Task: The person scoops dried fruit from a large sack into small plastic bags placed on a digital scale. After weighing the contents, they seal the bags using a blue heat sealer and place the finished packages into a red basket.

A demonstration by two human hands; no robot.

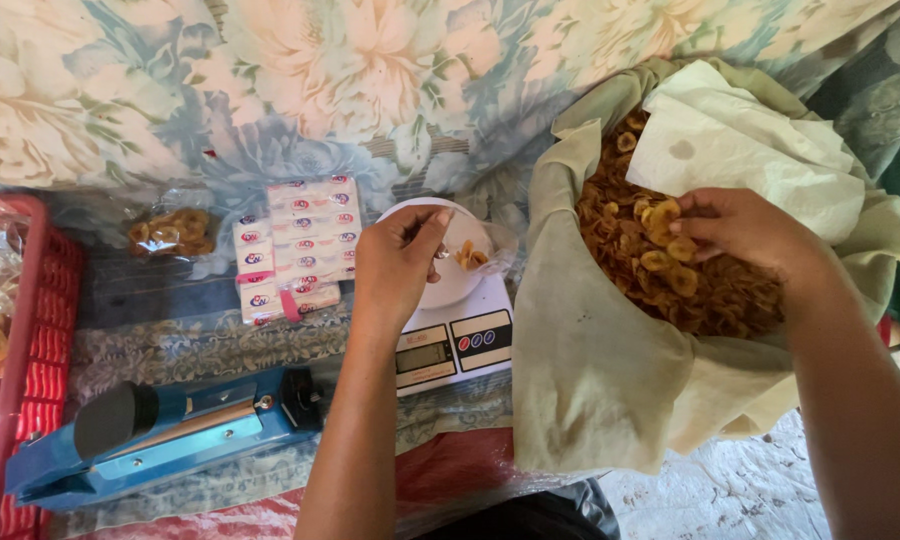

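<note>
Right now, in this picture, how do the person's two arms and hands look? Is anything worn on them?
Both forearms are bare, with no sleeve in view. The left hand and the right hand wear no gloves. I see no ring, watch or bracelet on either wrist or on the fingers that show. Both arms enter from the bottom edge.

golden fried chips (670,265) are lying heaped in a pale cloth-lined container (590,370), some pinched in the right hand (740,228). a clear plastic bag (470,255), holding a few chips, is resting on the white scale (455,335), gripped by the left hand (400,262).
</note>
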